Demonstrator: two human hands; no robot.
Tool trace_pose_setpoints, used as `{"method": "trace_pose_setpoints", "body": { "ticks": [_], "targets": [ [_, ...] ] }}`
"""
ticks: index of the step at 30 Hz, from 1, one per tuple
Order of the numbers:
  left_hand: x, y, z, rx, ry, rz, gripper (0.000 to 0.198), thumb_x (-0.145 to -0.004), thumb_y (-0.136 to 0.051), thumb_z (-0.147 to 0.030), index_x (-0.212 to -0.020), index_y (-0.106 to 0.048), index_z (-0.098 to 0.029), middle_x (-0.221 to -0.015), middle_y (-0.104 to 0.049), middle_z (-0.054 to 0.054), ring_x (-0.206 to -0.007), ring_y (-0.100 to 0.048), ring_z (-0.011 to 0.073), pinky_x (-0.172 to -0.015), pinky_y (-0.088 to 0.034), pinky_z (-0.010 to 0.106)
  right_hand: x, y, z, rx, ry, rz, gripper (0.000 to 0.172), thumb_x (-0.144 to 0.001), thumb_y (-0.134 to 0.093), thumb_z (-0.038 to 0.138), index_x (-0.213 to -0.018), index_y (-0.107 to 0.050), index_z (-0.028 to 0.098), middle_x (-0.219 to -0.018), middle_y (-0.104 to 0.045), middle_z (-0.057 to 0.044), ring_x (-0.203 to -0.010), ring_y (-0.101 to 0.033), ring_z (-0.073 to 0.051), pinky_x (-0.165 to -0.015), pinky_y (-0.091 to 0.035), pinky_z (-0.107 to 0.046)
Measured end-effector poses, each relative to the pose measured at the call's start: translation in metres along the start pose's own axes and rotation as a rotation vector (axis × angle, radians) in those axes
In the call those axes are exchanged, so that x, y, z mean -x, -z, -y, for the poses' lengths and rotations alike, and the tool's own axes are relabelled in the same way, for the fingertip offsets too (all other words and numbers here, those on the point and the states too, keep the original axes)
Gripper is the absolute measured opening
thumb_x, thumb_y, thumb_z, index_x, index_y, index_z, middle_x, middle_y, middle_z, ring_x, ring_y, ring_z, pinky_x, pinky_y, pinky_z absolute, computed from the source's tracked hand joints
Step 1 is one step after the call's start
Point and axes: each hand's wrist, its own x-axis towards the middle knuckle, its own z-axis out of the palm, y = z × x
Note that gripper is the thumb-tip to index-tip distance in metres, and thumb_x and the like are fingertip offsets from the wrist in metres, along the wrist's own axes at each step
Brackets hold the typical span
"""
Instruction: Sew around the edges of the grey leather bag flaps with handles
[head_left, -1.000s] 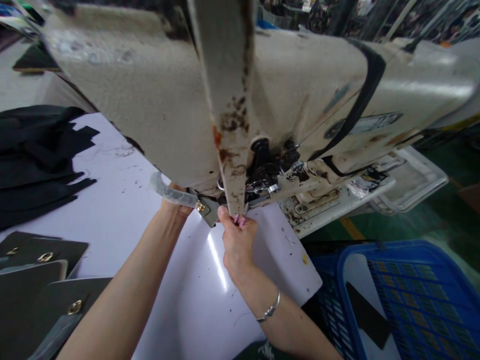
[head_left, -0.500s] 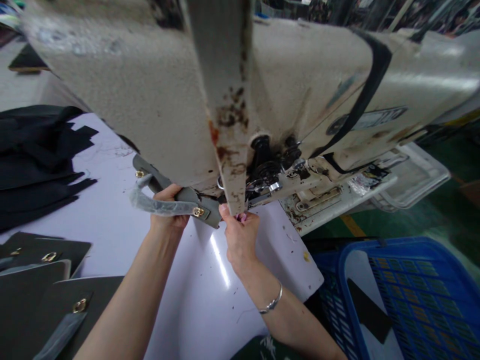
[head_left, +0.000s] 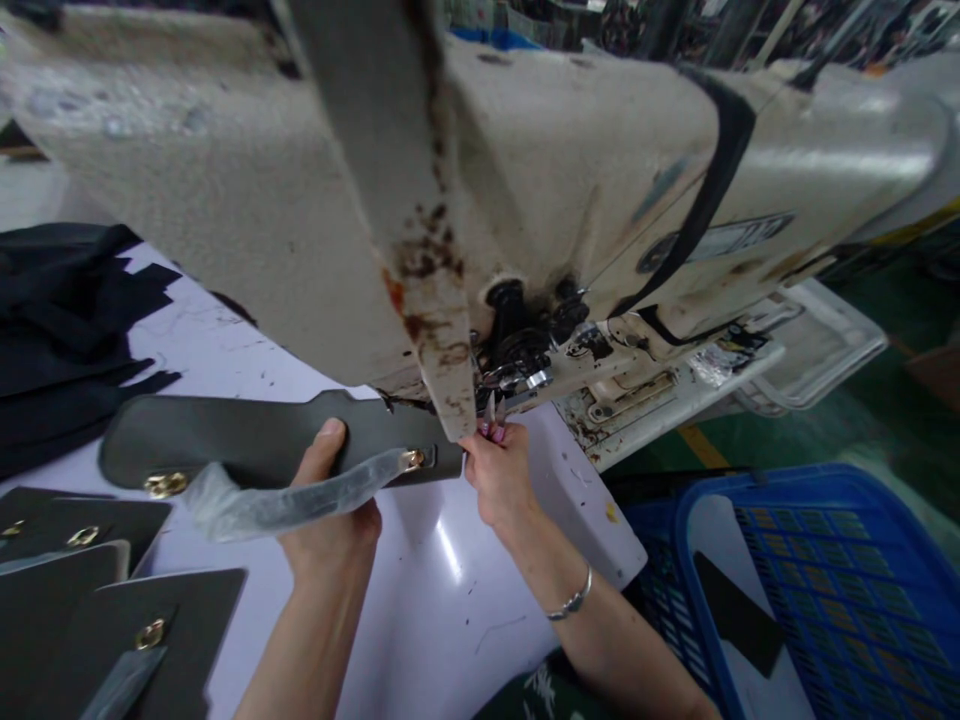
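The hands (head_left: 334,540) (head_left: 501,475) hold — left, grey panel (head_left: 225,430); right, pink-handled snips (head_left: 492,430).

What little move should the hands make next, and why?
Perhaps the left hand should draw the grey panel slightly out from the sewing machine: that hand grips the panel, whose right end sits close to the machine, while the right hand holds what look like pink snips.

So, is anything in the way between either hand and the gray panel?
Nothing visible parts the left hand from the gray panel it grips; the wrapped handle merely crosses over that hand. Nothing visible separates the right hand from the panel's right end either, though the machine post hides the far corner there.
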Motion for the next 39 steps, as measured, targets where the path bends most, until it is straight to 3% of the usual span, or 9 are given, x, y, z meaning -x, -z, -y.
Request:
{"method": "trace_pose_setpoints", "body": {
  "ticks": [7, 17, 20, 24, 26, 28, 31, 33, 39],
  "targets": [
    [0.039, 0.002, 0.002, 0.045, 0.072, -0.103, 0.022, -0.074, -0.079, -0.012, -0.088, -0.069, -0.025, -0.108, -0.075, -0.005, -0.127, -0.061, 0.0196, -0.1, -0.059, 0.024, 0.006, 0.031, 0.005, 0.353, 0.167, 0.123, 0.048, -0.08, -0.07, 0.046, -0.056, -0.036, 0.022, -0.055, -0.025, 0.007, -0.053, -0.02, -0.008, -0.049, -0.015, -0.026],
    [0.04, 0.016, 0.017, 0.082, 0.169, -0.112, 0.022, -0.072, -0.081, -0.008, -0.085, -0.069, -0.021, -0.089, -0.071, -0.006, -0.076, -0.066, 0.0075, -0.076, -0.061, 0.015, -0.005, 0.036, 0.009, 0.397, 0.201, 0.146, 0.037, -0.08, -0.07, 0.042, -0.057, -0.054, 0.018, -0.059, -0.036, 0.005, -0.059, -0.029, -0.01, -0.055, -0.023, -0.026],
    [0.034, 0.04, 0.014, -0.109, 0.223, 0.052, 0.021, -0.072, -0.086, -0.031, -0.084, -0.071, -0.022, -0.085, -0.072, -0.001, -0.074, -0.069, 0.0144, -0.069, -0.064, 0.024, -0.008, 0.035, 0.007, 0.373, 0.201, 0.141, 0.036, -0.077, -0.072, 0.043, -0.057, -0.057, 0.017, -0.058, -0.038, 0.005, -0.059, -0.03, -0.01, -0.055, -0.024, -0.026],
    [0.043, 0.086, -0.009, -0.752, 0.395, 0.616, 0.043, -0.065, -0.084, -0.062, -0.068, -0.074, -0.02, -0.068, -0.07, 0.011, -0.064, -0.07, 0.0297, -0.056, -0.062, 0.04, -0.01, 0.037, 0.004, 0.375, 0.22, 0.142, 0.038, -0.078, -0.072, 0.043, -0.056, -0.054, 0.018, -0.058, -0.038, 0.005, -0.058, -0.029, -0.009, -0.056, -0.025, -0.026],
    [0.053, 0.095, -0.023, -1.019, 0.057, 0.697, 0.037, -0.072, -0.079, -0.061, -0.074, -0.078, -0.024, -0.077, -0.074, 0.01, -0.069, -0.072, 0.0311, -0.063, -0.062, 0.042, -0.01, 0.037, 0.004, 0.36, 0.224, 0.141, 0.038, -0.077, -0.073, 0.042, -0.056, -0.053, 0.018, -0.057, -0.037, 0.006, -0.058, -0.029, -0.009, -0.056, -0.025, -0.026],
    [0.059, 0.088, -0.03, -1.145, -0.469, 0.621, 0.032, -0.083, -0.072, -0.054, -0.102, -0.079, -0.029, -0.106, -0.077, 0.009, -0.098, -0.073, 0.0354, -0.089, -0.06, 0.049, -0.009, 0.036, 0.004, 0.351, 0.224, 0.127, 0.039, -0.076, -0.074, 0.042, -0.055, -0.051, 0.019, -0.057, -0.036, 0.006, -0.057, -0.029, -0.009, -0.056, -0.024, -0.026],
    [0.049, 0.057, -0.028, -1.245, -0.979, 0.595, 0.057, -0.09, -0.066, -0.046, -0.143, -0.059, -0.024, -0.148, -0.057, 0.014, -0.145, -0.043, 0.0406, -0.121, -0.031, 0.061, -0.008, 0.034, 0.006, 0.319, 0.208, 0.11, 0.036, -0.074, -0.076, 0.042, -0.057, -0.055, 0.018, -0.057, -0.039, 0.006, -0.058, -0.031, -0.01, -0.057, -0.027, -0.026],
    [0.033, 0.035, -0.022, -1.334, -1.097, 0.646, 0.061, -0.094, -0.061, -0.048, -0.148, -0.053, -0.021, -0.152, -0.054, 0.016, -0.148, -0.039, 0.0398, -0.123, -0.026, 0.061, -0.008, 0.034, 0.008, 0.311, 0.208, 0.114, 0.033, -0.073, -0.076, 0.042, -0.06, -0.059, 0.017, -0.059, -0.044, 0.005, -0.059, -0.034, -0.01, -0.058, -0.029, -0.026],
    [0.003, 0.004, -0.019, -1.596, -1.156, 0.727, 0.045, -0.099, -0.049, -0.055, -0.124, -0.071, -0.025, -0.122, -0.069, 0.013, -0.114, -0.061, 0.0353, -0.096, -0.048, 0.05, -0.005, 0.038, 0.021, 0.402, 0.194, 0.187, 0.036, -0.075, -0.073, 0.038, -0.055, -0.049, 0.019, -0.058, -0.038, 0.005, -0.058, -0.03, -0.01, -0.055, -0.025, -0.026]
  ]
}}
